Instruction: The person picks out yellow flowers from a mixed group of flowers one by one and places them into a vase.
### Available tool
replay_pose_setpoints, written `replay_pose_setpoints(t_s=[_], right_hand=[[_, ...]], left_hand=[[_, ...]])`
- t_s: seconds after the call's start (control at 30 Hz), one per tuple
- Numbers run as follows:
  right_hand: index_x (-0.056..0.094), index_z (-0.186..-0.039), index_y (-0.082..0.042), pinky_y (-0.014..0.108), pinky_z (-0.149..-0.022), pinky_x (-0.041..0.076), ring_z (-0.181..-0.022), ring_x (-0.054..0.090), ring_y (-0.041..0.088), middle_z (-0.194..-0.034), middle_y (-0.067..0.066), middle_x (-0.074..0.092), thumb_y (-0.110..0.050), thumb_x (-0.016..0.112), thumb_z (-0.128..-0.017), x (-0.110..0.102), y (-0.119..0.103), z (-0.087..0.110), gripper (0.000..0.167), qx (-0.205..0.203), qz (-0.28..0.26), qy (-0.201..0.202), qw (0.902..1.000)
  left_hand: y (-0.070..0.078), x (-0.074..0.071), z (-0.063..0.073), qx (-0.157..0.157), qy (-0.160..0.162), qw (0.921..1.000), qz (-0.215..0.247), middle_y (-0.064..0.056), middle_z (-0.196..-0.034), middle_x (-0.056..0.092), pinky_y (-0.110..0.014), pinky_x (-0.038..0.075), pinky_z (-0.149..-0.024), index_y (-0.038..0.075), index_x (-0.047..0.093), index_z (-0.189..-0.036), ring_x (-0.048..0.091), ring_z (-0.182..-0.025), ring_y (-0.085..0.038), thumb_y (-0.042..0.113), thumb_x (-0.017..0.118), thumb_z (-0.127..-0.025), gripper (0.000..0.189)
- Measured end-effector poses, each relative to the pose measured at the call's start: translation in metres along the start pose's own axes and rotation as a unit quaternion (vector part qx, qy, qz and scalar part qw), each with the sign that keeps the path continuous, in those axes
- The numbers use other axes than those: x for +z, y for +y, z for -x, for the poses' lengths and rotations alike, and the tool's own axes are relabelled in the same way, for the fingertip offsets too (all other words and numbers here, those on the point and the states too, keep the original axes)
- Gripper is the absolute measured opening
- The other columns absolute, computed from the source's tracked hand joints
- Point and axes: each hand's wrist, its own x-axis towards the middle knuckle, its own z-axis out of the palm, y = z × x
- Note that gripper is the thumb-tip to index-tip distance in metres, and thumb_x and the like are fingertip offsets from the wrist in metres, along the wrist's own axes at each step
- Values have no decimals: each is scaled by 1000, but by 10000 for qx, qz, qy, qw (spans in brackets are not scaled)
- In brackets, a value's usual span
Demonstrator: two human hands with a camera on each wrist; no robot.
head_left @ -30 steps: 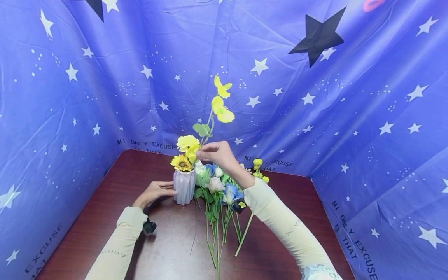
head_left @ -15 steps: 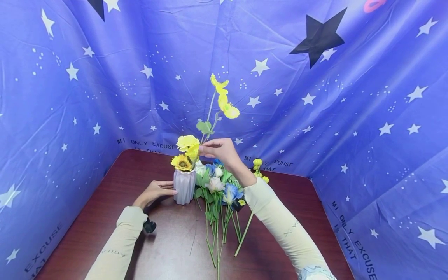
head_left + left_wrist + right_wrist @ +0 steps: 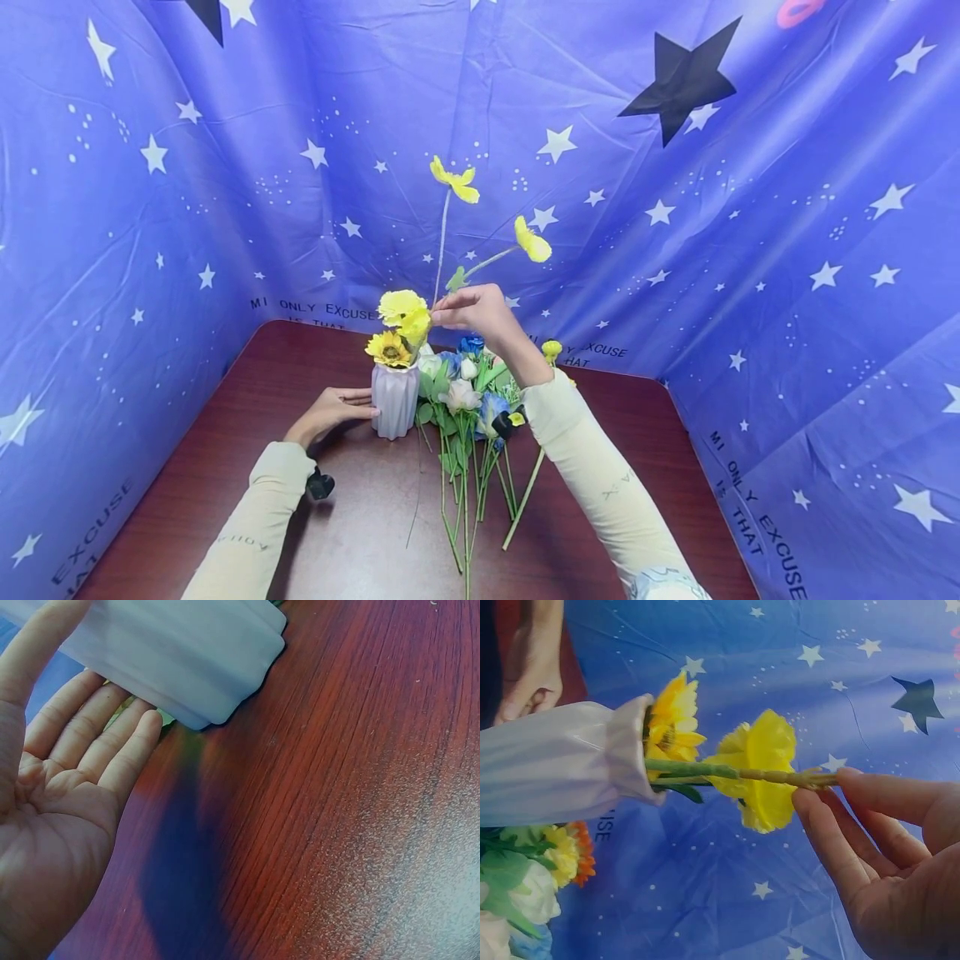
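My left hand (image 3: 333, 412) holds the pale fluted vase (image 3: 395, 404) at its left side, thumb in front and fingers behind. The vase stands upright on the table. Above it my right hand (image 3: 486, 317) pinches the stem (image 3: 787, 778) of a yellow artificial flower between thumb and fingers. In the right wrist view that stem runs down into the vase's mouth. One yellow bloom (image 3: 456, 180) rises high above the hand, and another yellow bloom (image 3: 532, 242) leans right. A sunflower (image 3: 390, 348) and a ruffled yellow bloom (image 3: 402, 307) sit at the vase's mouth.
Right of the vase, a heap of artificial flowers with white roses (image 3: 461, 396) and blue blooms (image 3: 491, 412) lies on the brown table (image 3: 360, 533), stems toward me. Small yellow blooms (image 3: 551, 350) lie at its right end. A blue star-printed curtain (image 3: 360, 108) surrounds the table.
The two tall yellow blooms have swung apart, one to the left and the other to the right, as the stem turned. My right hand has shifted slightly up and right; the left stays put.
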Motion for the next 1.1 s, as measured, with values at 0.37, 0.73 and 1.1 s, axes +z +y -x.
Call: replay_pose_setpoints(t_s=[0.37, 0.73, 1.1], right_hand=[[68, -112, 17, 43, -102, 58, -86, 75, 21, -102, 22, 77, 6, 70, -91, -10, -14, -7, 24, 640, -8, -728, 9953], [69, -109, 16, 38, -95, 62, -85, 76, 23, -105, 24, 76, 9, 71, -89, -11, -17, -16, 22, 1070, 233, -851, 9903], [70, -108, 15, 46, -99, 59, -82, 76, 21, -99, 21, 77, 11, 73, -87, -7, -14, -19, 22, 1091, 211, -972, 9890]], left_hand=[[2, -1, 0, -85, 5, 9999, -91, -29, -139, 58, -30, 57, -100, -11, 52, -141, 69, -118, -20, 12, 83, -86, 67], [2, -1, 0, -77, 11, 9999, -95, -29, -139, 58, -30, 57, -100, -11, 53, -140, 68, -119, -22, 12, 83, -86, 67], [2, -1, 0, -64, 34, 9999, -97, -28, -139, 58, -30, 57, -100, -11, 52, -141, 69, -118, -21, 13, 82, -86, 67]])
